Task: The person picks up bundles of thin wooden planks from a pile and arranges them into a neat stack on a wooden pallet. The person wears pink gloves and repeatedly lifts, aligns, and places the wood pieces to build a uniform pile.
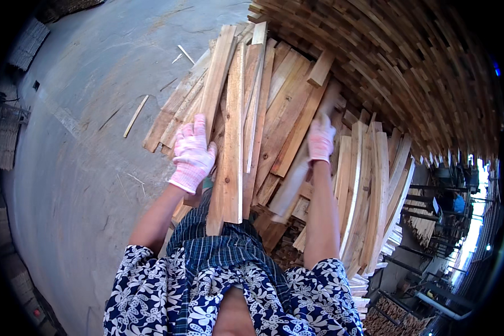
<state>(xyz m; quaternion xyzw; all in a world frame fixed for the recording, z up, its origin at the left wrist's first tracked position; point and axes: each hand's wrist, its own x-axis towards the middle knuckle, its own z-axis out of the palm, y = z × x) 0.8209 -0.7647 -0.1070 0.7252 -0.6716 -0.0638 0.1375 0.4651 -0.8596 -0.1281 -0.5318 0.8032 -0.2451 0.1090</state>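
Both my hands wear pale pink-and-white knit gloves. My left hand (pixel 194 148) lies with fingers stretched and thumb apart at the left side of several loose boards, against the lower end of a long wooden board (pixel 218 73). My right hand (pixel 321 138) is closed around another wooden board (pixel 293 187), which is smeared by motion and tilted, its upper part running past my fingers. Between my hands, a knotty board (pixel 229 173) and several narrower strips lie lengthwise, their near ends over my dark checked apron (pixel 207 252).
A tall wall of stacked boards (pixel 420 73) rises at the far right. More boards (pixel 367 190) are heaped to the right of my right arm. On the grey floor (pixel 84 168) at left lies a thin wood strip (pixel 135 116) among splinters. Dark racks (pixel 425 218) stand farther right.
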